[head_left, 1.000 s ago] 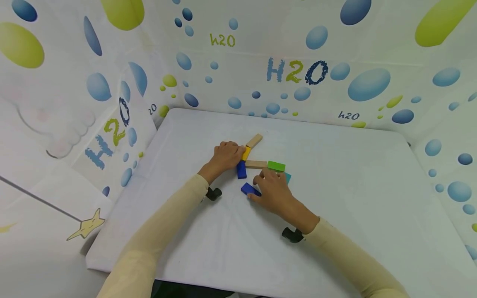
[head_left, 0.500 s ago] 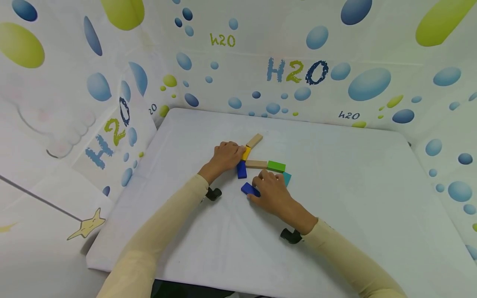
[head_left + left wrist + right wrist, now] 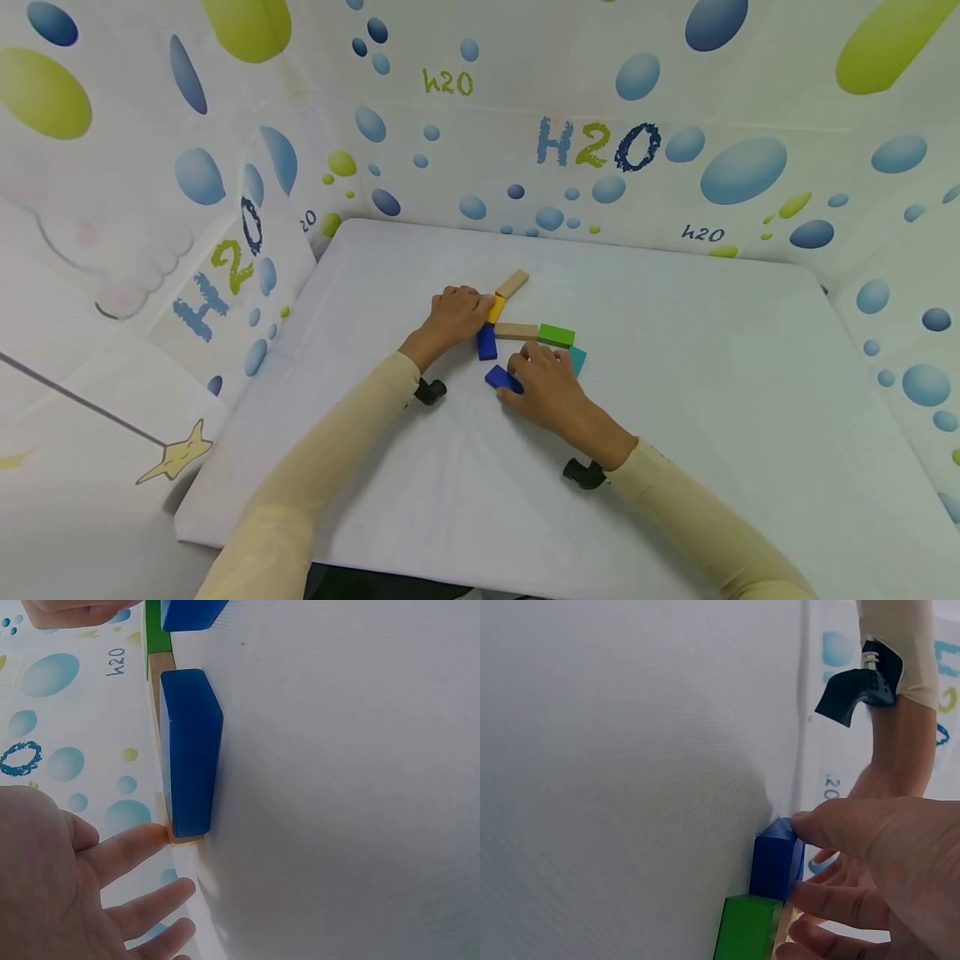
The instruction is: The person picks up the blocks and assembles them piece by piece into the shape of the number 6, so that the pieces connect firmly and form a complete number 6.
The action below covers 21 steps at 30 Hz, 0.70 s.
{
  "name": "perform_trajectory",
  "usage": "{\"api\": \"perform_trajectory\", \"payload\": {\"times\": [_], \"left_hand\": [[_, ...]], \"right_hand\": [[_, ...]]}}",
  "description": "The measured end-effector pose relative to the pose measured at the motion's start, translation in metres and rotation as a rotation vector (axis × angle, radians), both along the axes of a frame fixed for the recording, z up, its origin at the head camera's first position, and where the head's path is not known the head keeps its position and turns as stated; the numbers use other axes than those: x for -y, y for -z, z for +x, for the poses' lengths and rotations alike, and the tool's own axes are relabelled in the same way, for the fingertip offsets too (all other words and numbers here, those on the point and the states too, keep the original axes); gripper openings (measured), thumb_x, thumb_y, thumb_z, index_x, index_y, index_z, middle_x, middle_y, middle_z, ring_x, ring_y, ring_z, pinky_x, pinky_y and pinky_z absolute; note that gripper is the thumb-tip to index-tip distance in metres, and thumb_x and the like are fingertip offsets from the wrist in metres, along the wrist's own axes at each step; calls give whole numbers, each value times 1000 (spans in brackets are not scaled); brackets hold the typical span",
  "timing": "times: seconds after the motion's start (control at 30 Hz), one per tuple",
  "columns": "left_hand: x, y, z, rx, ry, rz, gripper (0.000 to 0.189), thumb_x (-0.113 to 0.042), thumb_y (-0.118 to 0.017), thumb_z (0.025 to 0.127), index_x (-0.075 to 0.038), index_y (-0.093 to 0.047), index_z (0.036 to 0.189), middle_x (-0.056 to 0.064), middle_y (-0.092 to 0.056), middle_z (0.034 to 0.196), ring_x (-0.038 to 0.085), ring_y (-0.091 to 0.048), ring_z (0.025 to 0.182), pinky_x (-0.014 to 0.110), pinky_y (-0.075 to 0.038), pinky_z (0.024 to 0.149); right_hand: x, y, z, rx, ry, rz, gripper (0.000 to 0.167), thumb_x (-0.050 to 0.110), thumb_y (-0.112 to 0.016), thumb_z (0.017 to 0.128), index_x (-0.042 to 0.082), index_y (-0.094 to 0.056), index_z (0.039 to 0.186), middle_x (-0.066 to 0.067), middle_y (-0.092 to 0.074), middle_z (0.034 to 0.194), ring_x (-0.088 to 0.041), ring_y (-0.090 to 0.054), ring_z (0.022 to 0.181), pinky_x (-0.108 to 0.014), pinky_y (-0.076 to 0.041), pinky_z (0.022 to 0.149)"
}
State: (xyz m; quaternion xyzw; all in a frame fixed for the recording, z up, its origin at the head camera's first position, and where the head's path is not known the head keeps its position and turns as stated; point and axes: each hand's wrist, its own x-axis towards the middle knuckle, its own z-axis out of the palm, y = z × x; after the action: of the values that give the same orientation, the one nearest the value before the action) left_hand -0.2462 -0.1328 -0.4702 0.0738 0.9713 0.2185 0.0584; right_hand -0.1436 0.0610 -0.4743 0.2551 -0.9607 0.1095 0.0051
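My right hand pinches a dark blue block by thumb and forefinger on the table. In the right wrist view, a green block sits right at the near end of that blue block. My left hand lies with fingers extended, the forefinger at a yellow block. Beyond the yellow one a plain wooden block slants away. A second blue block lies just below it. From there another wooden block runs right to a green block and a teal block, partly hidden by my right hand.
A white cloth covers the table. Printed fabric walls rise along its back and left side. Dark camera mounts hang at both wrists, close over the cloth.
My right wrist has shifted slightly left, and a bit more of the teal block shows beside the hand. The left hand and the other blocks stay in place.
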Motion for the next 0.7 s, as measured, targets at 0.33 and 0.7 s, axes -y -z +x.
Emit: {"api": "perform_trajectory", "payload": {"times": [0.33,0.7], "left_hand": [[0,4,-2,-6,0,-12,64,-48,-25,114,-7,-61,148,15,-57,152,40,-43,144,58,-32,115],[1,4,-1,-13,-4,-9,64,-47,-25,114,-7,-62,147,15,-58,150,40,-43,143,58,-33,115]], "right_hand": [[2,0,-5,-1,6,-9,37,43,-78,95,11,-73,113,-11,-62,117,-29,-62,110,-58,-45,100],[3,0,-9,-5,14,-7,37,43,-78,96,11,-73,113,-11,-62,118,-29,-63,111,-57,-45,99]]}}
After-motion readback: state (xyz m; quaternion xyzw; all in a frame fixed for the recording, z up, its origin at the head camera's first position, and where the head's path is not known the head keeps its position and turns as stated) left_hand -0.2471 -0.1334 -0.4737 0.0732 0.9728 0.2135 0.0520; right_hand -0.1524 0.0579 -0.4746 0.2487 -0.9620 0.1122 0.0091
